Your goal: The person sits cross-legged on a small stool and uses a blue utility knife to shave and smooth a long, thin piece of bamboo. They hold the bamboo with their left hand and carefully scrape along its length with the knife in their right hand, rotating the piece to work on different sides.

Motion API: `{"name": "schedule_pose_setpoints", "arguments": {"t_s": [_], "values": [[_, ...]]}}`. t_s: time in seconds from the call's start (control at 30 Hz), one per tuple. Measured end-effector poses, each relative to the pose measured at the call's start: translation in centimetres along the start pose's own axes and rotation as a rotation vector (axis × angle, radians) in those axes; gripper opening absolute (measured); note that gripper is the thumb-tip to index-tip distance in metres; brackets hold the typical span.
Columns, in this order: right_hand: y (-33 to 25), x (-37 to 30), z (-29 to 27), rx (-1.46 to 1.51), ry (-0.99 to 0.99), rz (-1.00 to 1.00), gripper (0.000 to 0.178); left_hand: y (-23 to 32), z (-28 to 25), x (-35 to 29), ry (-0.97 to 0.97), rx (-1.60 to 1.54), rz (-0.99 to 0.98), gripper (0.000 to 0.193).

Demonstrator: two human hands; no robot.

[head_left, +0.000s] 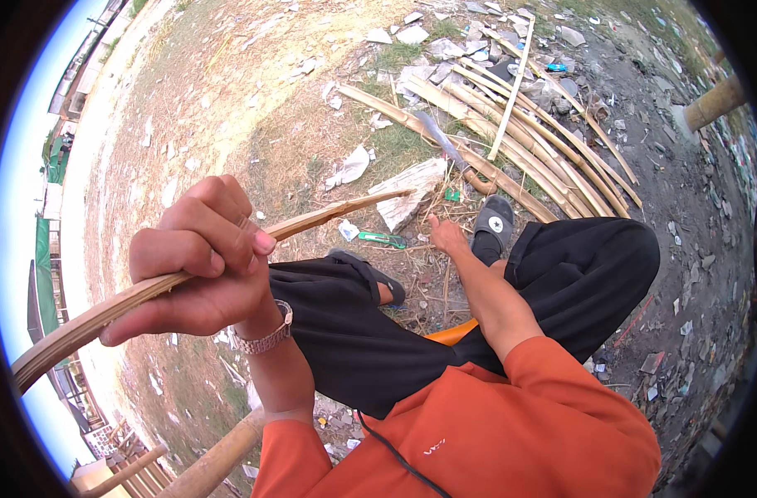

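Two bare hands showed over the littered ground (283,145). The left hand (197,261), a metal-banded wristwatch (266,334) below it, had its grip clamped around a split bamboo strip (333,209), which was raised above the near left side of the ground, its thin end in line with a pale block (410,192). The right hand (451,238) was lowered near that block; whether its grip was apart or together, I cannot tell. Small white lettering (434,447) marked the orange shirt (511,423), and a white star in a round badge marked the grey slipper (496,217). Any writing on the narrow green object (383,239) beside the block was too small to read. A curved blade (441,137) and more bamboo strips (553,153) lay toward the far right side.
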State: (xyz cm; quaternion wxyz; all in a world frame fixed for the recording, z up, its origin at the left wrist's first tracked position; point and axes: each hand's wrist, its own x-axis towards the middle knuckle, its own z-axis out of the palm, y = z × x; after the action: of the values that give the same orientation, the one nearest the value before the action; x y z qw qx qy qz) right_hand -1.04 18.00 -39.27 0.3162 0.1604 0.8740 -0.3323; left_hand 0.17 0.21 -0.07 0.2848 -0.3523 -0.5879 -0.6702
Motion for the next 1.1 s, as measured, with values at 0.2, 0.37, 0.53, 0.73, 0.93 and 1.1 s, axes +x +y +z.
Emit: {"name": "schedule_pose_setpoints", "arguments": {"t_s": [0.2,0.37,0.53,0.73,0.93,1.1], "values": [[-1.7,1.0,-2.2,0.134,0.041,-0.217,0.070,-0.5,-3.0,0.8,-0.142,-0.174,-0.020,0.066],[-3.8,-1.0,-1.7,0.175,-0.036,-0.216,0.073,-0.4,-4.0,0.6,-0.136,-0.187,-0.063,0.065],[-3.8,-0.3,0.5,0.169,0.075,-0.111,0.072,-0.2,-4.0,0.5,-0.147,-0.227,-0.070,0.065],[-4.5,-0.8,0.8,0.159,0.022,-0.057,0.070,-0.4,-3.5,0.4,-0.104,-0.191,-0.075,0.064],[-0.2,0.6,4.1,0.025,0.032,0.061,0.070,0.0,-3.1,0.0,-0.089,-0.214,-0.092,0.064],[-0.3,2.5,2.8,0.116,0.075,-0.020,0.069,-0.3,-5.2,0.5,0.097,-0.080,-0.119,0.066]]}}
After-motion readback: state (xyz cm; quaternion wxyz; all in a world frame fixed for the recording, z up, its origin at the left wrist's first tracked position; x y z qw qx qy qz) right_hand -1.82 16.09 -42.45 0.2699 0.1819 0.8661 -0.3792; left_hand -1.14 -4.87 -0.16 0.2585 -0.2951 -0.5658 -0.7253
